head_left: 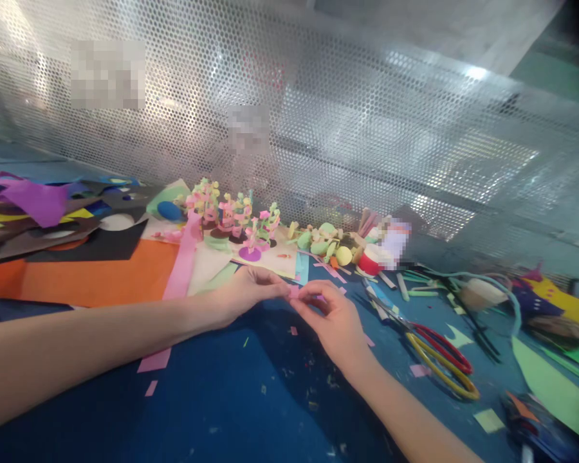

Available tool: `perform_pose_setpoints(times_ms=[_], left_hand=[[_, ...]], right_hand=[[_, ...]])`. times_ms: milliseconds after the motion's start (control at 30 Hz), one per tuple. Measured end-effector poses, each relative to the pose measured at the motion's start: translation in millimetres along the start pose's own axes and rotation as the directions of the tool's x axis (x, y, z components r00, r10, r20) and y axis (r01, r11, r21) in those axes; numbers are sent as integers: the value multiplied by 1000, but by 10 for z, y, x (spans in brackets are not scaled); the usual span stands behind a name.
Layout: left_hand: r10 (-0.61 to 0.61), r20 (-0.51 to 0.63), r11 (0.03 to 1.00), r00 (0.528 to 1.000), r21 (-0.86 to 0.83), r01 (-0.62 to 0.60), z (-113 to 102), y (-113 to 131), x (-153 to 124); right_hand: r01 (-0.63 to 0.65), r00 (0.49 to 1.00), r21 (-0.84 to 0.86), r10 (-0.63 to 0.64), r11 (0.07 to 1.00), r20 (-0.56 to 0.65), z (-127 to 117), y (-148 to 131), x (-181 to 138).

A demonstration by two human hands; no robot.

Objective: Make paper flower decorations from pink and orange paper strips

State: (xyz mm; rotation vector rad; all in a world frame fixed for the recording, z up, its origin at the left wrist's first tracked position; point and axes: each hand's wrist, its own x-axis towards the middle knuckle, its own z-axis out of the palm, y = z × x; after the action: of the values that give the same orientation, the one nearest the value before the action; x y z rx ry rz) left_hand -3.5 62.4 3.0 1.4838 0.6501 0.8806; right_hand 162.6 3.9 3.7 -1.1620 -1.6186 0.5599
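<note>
Pinching pink paper (294, 292) between left hand (251, 289) and right hand (335, 318) | gripping with fingers of both, tips closed on the piece | holding above blue table (197, 405), in front of paper flowers (234, 213) | showing scissors (444, 383) right of right hand, pink strip (181, 263) left of left hand

Craft workshop: scissors (412, 329), coloured paper scraps (420, 371).

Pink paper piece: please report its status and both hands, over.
Left hand and right hand: both pinching pink paper piece, held over blue table. Nearby: loose pink scraps on table. Scissors: lying to the right, apart from hands.
</note>
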Motion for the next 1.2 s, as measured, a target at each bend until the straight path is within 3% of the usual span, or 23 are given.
perform_pose_setpoints(times_ms=[300,500,633,867,1200], left_hand=[[16,100,999,995,29,-19,-4,21,-13],[-13,44,999,999,43,11,0,-26,5],[-5,6,998,1000,59,5,-12,-57,14],[-24,16,992,1000,124,22,-13,-73,21],[-7,62,964,998,265,-10,-3,-48,5]], right_hand=[[-224,974,152,218,963,54,-33,3,37],[-241,969,162,228,957,97,-24,15,41],[-224,974,198,216,954,60,-29,3,52],[-252,966,178,236,951,105,-38,-1,50],[-305,952,238,294,922,80,-4,0,33]])
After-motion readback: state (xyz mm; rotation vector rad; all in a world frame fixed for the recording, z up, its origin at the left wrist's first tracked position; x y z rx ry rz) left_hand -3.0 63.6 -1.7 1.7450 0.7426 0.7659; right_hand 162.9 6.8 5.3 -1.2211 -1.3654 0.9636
